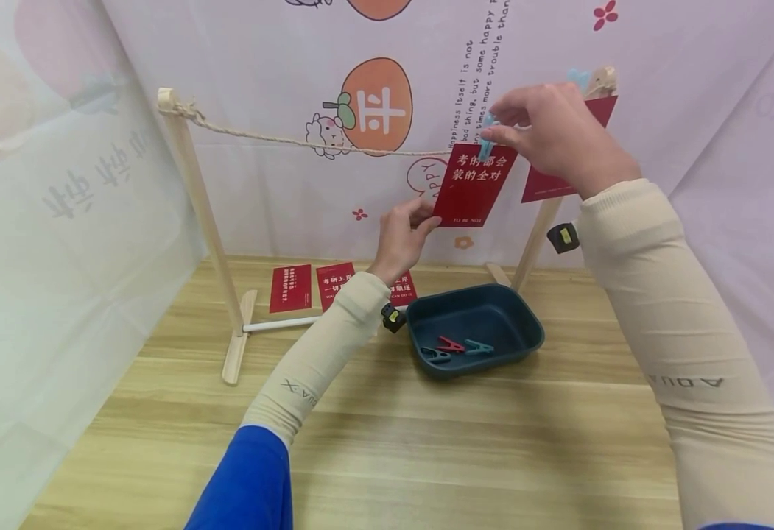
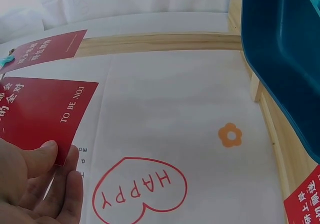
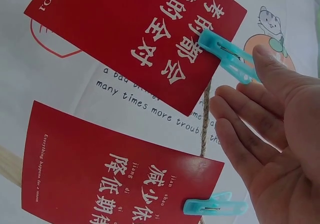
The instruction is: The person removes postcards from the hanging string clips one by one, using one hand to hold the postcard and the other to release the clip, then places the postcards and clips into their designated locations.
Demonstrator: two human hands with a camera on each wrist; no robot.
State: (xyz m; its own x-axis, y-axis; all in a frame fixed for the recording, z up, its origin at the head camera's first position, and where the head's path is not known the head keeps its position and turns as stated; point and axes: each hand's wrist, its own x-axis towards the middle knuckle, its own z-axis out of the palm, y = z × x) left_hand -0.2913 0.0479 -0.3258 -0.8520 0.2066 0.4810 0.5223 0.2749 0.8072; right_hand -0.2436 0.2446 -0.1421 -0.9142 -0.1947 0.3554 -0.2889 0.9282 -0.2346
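Before me, white printed cloth backdrop. On it: round orange fruit print with white character and green leaf; black-outlined white cartoon animal touching its lower left edge; slanted black English lettering to my right of fruit; small red flower print below; orange flower print with white centre; red heart outline around word HAPPY, upside down in my left wrist view. White cloth wall on my left. Below, pale wood-grain tabletop.
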